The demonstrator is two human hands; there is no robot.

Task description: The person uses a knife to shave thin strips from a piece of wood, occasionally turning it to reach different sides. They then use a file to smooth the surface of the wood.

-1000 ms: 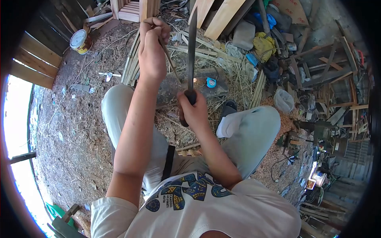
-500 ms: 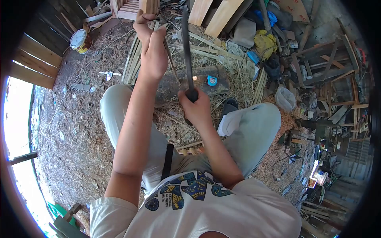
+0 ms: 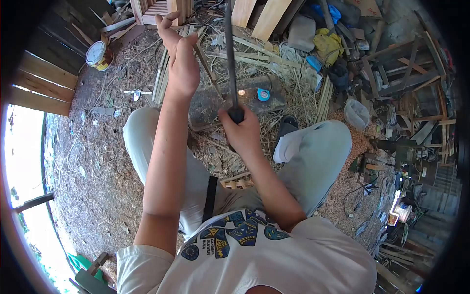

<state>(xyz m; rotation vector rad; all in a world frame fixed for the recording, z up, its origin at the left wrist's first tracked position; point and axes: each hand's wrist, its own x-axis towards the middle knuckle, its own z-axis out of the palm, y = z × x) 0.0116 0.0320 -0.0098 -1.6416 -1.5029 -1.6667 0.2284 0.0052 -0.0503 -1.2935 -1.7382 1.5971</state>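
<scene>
My left hand [image 3: 182,61] is raised ahead of me, its thumb pressed on a thin wooden strip [image 3: 210,73], some fingers stretched out. The strip slants down to a dark wooden block [image 3: 205,115] on the ground, where its lower end seems to rest. My right hand [image 3: 241,131] is closed around the black handle of a machete [image 3: 231,59]. Its long dark blade points away from me, almost edge-on, to the right of the strip and apart from it. A blue tape measure [image 3: 263,94] lies on the block, right of the blade.
Several long strips [image 3: 161,81] lie beyond and beside the block. Planks [image 3: 274,19] lean at the back, near a yellow bag [image 3: 327,46]. A paint bucket [image 3: 99,55] stands back left. Wood scraps and a clear plastic bag [image 3: 356,113] are on the right. Shavings cover the floor.
My left hand has shifted slightly left with the upper end of the strip, which leans a bit more. The machete and my right hand have hardly moved; the view has shifted slightly.
</scene>
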